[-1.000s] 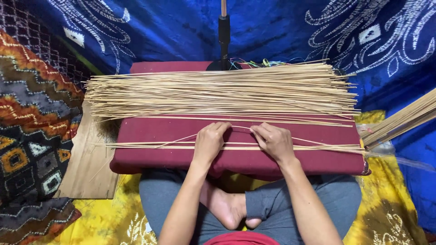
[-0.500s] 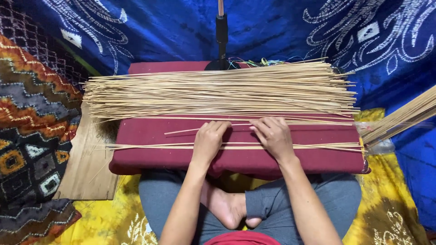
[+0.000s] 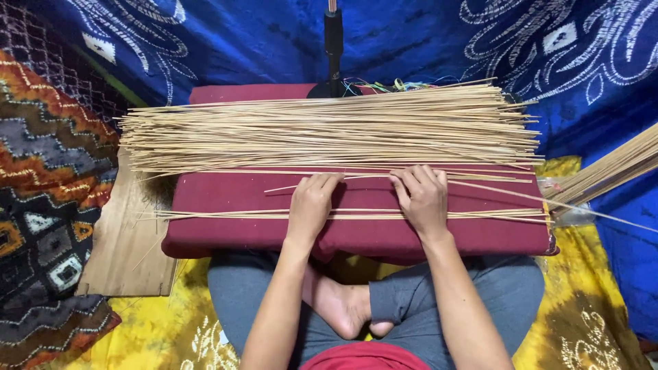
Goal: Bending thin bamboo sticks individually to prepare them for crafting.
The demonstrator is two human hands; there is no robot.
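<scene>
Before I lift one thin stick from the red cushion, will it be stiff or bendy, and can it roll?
Probably bendy: each thin stick is very long and slender, so its ends would likely droop. Probably light, since the big pile barely dents the cushion. Being round-looking, it may roll under the left hand or right hand.

No packages, labels, signs or screens in view. Possible clear plastic wrapper (image 3: 565, 205) at 3 o'clock, beside the maroon cushion's edge; too indistinct to confirm.

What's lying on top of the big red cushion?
On the red cushion lie a big pile of thin sticks, a small row of sticks, and both hands: left hand, right hand. The pile hides the cushion's far part.
</scene>
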